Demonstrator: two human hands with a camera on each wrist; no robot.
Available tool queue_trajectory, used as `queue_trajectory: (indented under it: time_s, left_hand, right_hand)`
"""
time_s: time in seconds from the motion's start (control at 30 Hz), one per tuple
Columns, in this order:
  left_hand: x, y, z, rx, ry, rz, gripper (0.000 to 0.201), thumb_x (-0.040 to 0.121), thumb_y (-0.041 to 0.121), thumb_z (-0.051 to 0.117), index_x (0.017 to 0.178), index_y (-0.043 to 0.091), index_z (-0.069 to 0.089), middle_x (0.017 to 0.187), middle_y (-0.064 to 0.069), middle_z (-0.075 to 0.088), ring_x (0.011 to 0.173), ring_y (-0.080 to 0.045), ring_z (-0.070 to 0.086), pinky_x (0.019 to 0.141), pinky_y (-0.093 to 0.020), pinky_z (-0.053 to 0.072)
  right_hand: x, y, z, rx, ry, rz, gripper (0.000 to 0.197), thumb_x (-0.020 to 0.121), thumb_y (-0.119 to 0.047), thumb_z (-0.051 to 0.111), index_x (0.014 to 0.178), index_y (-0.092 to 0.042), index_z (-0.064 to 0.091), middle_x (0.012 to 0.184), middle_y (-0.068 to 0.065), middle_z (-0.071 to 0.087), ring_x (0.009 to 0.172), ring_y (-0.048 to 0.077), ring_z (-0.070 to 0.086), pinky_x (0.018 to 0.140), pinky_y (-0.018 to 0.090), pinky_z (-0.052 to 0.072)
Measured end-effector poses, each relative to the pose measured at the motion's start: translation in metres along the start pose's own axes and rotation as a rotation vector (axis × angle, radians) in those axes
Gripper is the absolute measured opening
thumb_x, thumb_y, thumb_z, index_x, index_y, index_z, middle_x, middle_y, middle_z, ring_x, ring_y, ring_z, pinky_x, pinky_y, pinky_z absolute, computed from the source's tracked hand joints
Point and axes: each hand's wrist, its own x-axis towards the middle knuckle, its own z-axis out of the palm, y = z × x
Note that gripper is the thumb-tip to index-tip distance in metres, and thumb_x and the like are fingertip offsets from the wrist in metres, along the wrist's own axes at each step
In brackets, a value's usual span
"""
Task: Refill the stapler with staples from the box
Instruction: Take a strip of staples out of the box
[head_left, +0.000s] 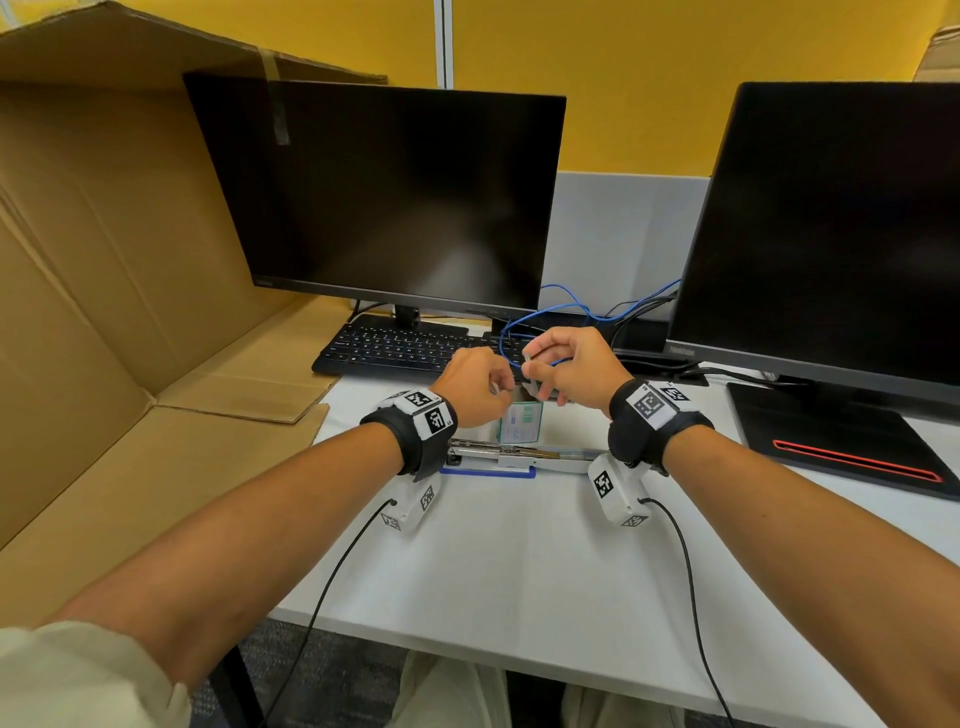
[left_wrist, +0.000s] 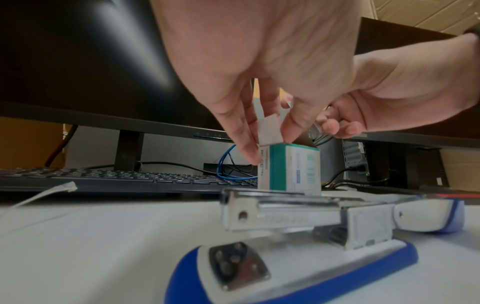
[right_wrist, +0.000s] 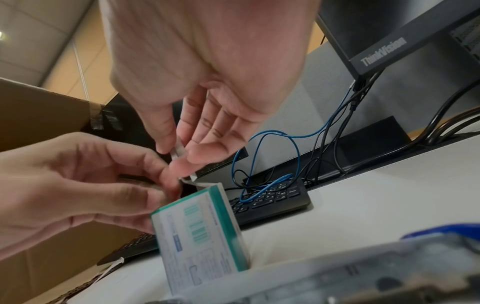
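Left hand pinching upright staple box

Two hands, one staple box, one stapler, two monitors, one keyboard.

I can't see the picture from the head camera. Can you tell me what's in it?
Two hands meet above a small green-and-white staple box standing on a white desk; the right hand pinches a thin strip of staples, the left hand is at the box top. An opened blue stapler lies nearer, with two dark monitors behind.
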Motion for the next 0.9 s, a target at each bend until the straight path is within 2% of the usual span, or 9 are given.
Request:
queue_trajectory:
  time_s: [0.1,0.17,0.23,0.33,0.43,0.5,0.6,0.73,0.9]
  left_hand:
    - [-0.001,0.0,-0.002,-0.137,0.003,-0.06,0.043,0.076,0.023,0.081,0.113,0.015,0.062,0.102,-0.005,0.068,0.087,-0.019,0.068,0.083,-0.035,0.06]
    - [-0.002,0.0,-0.002,-0.245,0.014,-0.124,0.055,0.067,0.023,0.088,0.11,0.016,0.056,0.103,-0.007,0.066,0.085,-0.022,0.07,0.078,-0.034,0.061]
    - [-0.001,-0.003,-0.001,-0.266,0.016,-0.158,0.051,0.061,0.025,0.092,0.096,0.017,0.055,0.099,-0.009,0.067,0.083,-0.025,0.071,0.075,-0.037,0.062]
    - [0.0,-0.007,0.0,-0.137,-0.027,-0.161,0.03,0.064,0.031,0.089,0.076,0.02,0.063,0.089,-0.006,0.072,0.086,-0.022,0.068,0.08,-0.041,0.06]
    - [0.0,-0.004,0.001,-0.109,-0.063,-0.146,0.023,0.07,0.033,0.085,0.081,0.016,0.075,0.086,-0.002,0.075,0.089,-0.016,0.068,0.097,-0.033,0.05]
    - [-0.001,-0.004,0.003,-0.048,-0.079,-0.129,0.025,0.073,0.037,0.082,0.089,0.018,0.077,0.09,0.0,0.075,0.097,-0.019,0.064,0.103,-0.032,0.039]
    - [0.0,-0.005,0.004,0.017,-0.063,-0.118,0.026,0.075,0.036,0.08,0.095,0.019,0.077,0.095,0.0,0.074,0.105,-0.022,0.06,0.105,-0.037,0.04]
    - [0.0,-0.013,-0.001,0.076,-0.023,-0.163,0.023,0.081,0.029,0.077,0.1,0.018,0.075,0.105,-0.004,0.071,0.11,-0.021,0.057,0.103,-0.031,0.035]
    - [-0.011,-0.018,-0.01,0.131,0.12,-0.111,0.049,0.077,0.031,0.08,0.122,0.018,0.065,0.128,-0.003,0.065,0.118,-0.022,0.057,0.1,-0.035,0.048]
  right_hand:
    - [0.0,0.004,0.001,-0.048,-0.034,-0.015,0.019,0.088,-0.014,0.072,0.106,-0.01,0.07,0.086,0.01,0.077,0.065,0.024,0.072,0.051,0.032,0.058]
    - [0.001,0.006,0.002,-0.072,-0.016,-0.021,0.018,0.087,-0.014,0.073,0.105,-0.01,0.072,0.087,0.009,0.077,0.072,0.024,0.073,0.061,0.036,0.062]
    - [0.003,0.01,0.002,-0.094,0.035,-0.025,0.018,0.085,-0.013,0.074,0.102,-0.008,0.073,0.089,0.008,0.076,0.08,0.022,0.073,0.076,0.038,0.063]
    - [0.004,0.015,0.0,-0.145,0.037,0.011,0.015,0.086,-0.013,0.072,0.099,-0.006,0.072,0.089,0.01,0.078,0.086,0.021,0.075,0.084,0.039,0.061]
    - [0.001,0.018,0.0,-0.152,-0.018,0.032,0.014,0.088,-0.009,0.067,0.1,-0.003,0.068,0.089,0.011,0.079,0.092,0.021,0.075,0.09,0.04,0.059]
    - [0.0,0.019,0.001,-0.144,-0.03,0.028,0.012,0.089,-0.008,0.065,0.1,-0.004,0.067,0.088,0.01,0.079,0.092,0.02,0.074,0.091,0.039,0.058]
    - [0.0,0.018,0.001,-0.12,-0.024,0.029,0.014,0.089,-0.009,0.066,0.102,-0.005,0.067,0.089,0.011,0.079,0.09,0.02,0.075,0.088,0.037,0.059]
    - [-0.002,0.016,-0.001,-0.075,-0.04,0.002,0.018,0.086,-0.009,0.071,0.104,-0.005,0.068,0.091,0.012,0.078,0.088,0.02,0.075,0.079,0.034,0.061]
    - [-0.002,0.015,0.006,-0.19,-0.116,-0.023,0.02,0.081,-0.016,0.078,0.097,-0.007,0.07,0.091,0.006,0.078,0.088,0.017,0.073,0.082,0.037,0.061]
